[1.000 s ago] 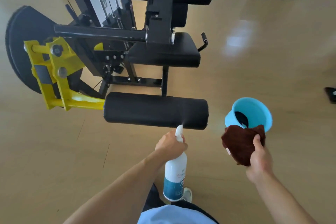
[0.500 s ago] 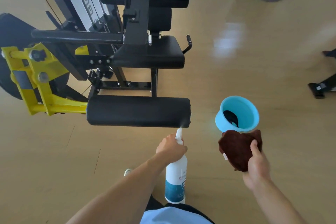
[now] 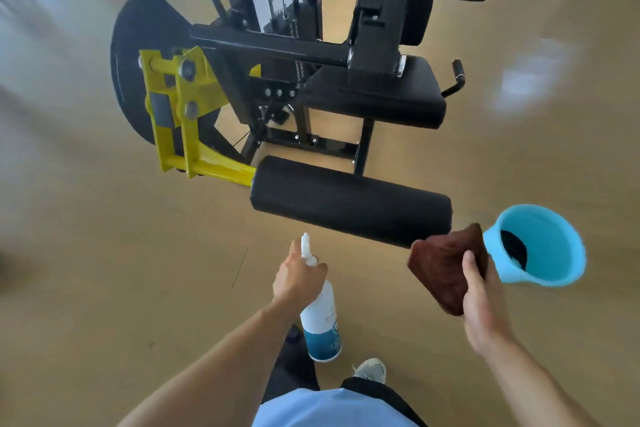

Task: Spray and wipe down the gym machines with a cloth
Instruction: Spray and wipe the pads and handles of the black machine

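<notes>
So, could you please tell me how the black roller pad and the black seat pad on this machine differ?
The roller pad is a long cylinder, while the seat pad is flat and roughly rectangular. The roller pad hangs off the yellow arm nearest the person, whereas the seat pad sits farther back on the black frame. The brown cloth overlaps the roller pad's end in this view; nothing is near the seat pad. Both are black padding.

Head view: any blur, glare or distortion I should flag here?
Head view: motion blur smears the floor at the left edge; window glare washes out a patch at upper right; wide-angle bending tilts the machine. The roller pad, bottle, cloth and bucket stay fairly sharp.
</notes>
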